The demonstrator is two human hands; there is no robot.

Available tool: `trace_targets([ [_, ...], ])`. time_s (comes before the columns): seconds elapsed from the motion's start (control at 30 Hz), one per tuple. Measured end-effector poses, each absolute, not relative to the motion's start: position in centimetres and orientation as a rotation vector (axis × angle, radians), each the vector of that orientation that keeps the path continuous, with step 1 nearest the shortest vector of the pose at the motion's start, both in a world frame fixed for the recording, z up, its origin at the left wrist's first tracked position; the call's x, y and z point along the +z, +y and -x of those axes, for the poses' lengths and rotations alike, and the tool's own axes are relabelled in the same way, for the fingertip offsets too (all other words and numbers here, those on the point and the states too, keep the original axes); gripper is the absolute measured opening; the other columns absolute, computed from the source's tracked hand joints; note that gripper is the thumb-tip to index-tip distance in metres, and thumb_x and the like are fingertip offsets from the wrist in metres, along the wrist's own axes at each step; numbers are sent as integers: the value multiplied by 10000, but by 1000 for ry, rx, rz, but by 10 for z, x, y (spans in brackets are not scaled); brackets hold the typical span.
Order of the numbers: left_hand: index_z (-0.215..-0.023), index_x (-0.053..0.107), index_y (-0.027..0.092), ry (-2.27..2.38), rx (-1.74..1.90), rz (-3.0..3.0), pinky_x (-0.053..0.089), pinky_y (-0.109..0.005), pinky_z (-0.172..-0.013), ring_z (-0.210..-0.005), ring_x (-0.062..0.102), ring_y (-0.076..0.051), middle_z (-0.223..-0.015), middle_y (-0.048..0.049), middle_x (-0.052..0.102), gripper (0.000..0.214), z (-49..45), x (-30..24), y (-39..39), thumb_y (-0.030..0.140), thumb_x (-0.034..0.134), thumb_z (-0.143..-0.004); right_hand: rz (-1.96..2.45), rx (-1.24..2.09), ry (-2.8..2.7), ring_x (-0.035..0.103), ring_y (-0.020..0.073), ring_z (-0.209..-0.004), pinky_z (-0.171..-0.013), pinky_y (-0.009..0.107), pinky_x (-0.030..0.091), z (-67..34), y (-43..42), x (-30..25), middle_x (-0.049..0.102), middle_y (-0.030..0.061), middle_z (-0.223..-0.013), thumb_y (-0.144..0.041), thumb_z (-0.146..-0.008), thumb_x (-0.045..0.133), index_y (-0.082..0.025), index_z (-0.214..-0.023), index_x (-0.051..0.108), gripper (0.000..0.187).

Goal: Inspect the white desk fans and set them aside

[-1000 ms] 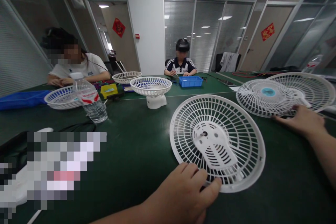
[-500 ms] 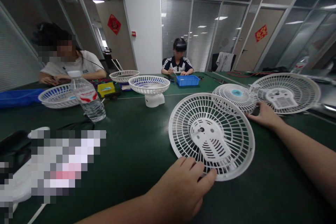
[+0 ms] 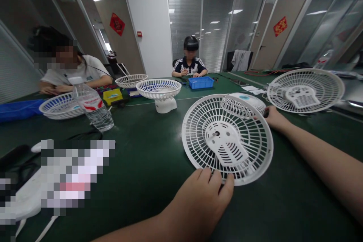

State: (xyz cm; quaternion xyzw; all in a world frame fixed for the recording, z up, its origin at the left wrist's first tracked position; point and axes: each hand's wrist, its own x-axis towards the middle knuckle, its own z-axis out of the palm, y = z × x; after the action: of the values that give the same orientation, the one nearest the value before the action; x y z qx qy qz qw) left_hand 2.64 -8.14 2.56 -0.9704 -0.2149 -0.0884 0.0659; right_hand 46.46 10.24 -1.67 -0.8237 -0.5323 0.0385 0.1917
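A white fan rear guard (image 3: 200, 107) with a motor plate and shaft in its centre leans towards me in the middle of the table. Its lower rim is in my left hand (image 3: 208, 193), fingers curled over the edge. Behind it lies a flatter white fan front grille (image 3: 253, 100) with a blue centre disc, partly hidden by the rear guard. My right hand (image 3: 276, 118) is closed at the near right edge of that grille; its fingertips are partly hidden. Another white rear guard (image 3: 330, 104) lies to the right, apart from my right hand.
A water bottle (image 3: 95, 107) stands tilted in view at left, beside a white guard (image 3: 51, 110). A fan head on a base (image 3: 166, 105) stands at centre left. A blue bin (image 3: 201, 83) is farther back. Two people (image 3: 190, 64) sit across the table.
The front grille has slid left, further behind the rear guard, with my right hand moving along. A gap now separates it from the right-hand guard. My left hand keeps its grip.
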Motion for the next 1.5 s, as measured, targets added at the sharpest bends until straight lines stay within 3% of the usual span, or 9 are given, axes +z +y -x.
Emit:
trace_targets([
  [0.13,-1242,507,26,-665,-265,2875,537,-371,-679,-828,602,-244,-978,-138,640,362,-28,25,-81,163,413,-920,2340,159,-1531,563,295,-980,-845,383,468,-464,102,-16,540,172,-1111,-864,-574,512,-138,-1239,332,1001],
  [0.27,-1020,610,61,-729,-264,2839,541,-348,-632,-749,607,-218,-887,-108,653,211,-27,25,-76,76,480,-853,2352,165,-1546,555,314,-1016,-875,405,461,-466,104,-17,526,182,-1147,-868,-583,498,-145,-1260,318,1006],
  [0.7,-874,568,143,-752,-354,2800,503,-327,-566,-655,550,-182,-781,-18,594,66,-26,24,-70,96,530,-848,2346,149,-1563,534,326,-1072,-925,406,456,-467,104,-17,505,182,-1200,-885,-574,487,-143,-1287,302,1045],
  [1.1,-797,529,162,-677,-304,2827,428,-314,-507,-592,500,-166,-727,-5,569,94,-27,30,-75,111,488,-865,2404,173,-1551,562,309,-986,-826,403,489,-465,108,-15,541,171,-1137,-901,-558,478,-147,-1213,382,1003],
  [1.5,-719,506,180,-755,-373,2754,325,-308,-441,-518,474,-163,-635,-11,555,168,-34,26,-86,155,462,-879,2390,114,-1620,538,346,-1048,-866,440,463,-469,109,-19,523,184,-1166,-888,-602,431,-128,-1187,411,959],
])
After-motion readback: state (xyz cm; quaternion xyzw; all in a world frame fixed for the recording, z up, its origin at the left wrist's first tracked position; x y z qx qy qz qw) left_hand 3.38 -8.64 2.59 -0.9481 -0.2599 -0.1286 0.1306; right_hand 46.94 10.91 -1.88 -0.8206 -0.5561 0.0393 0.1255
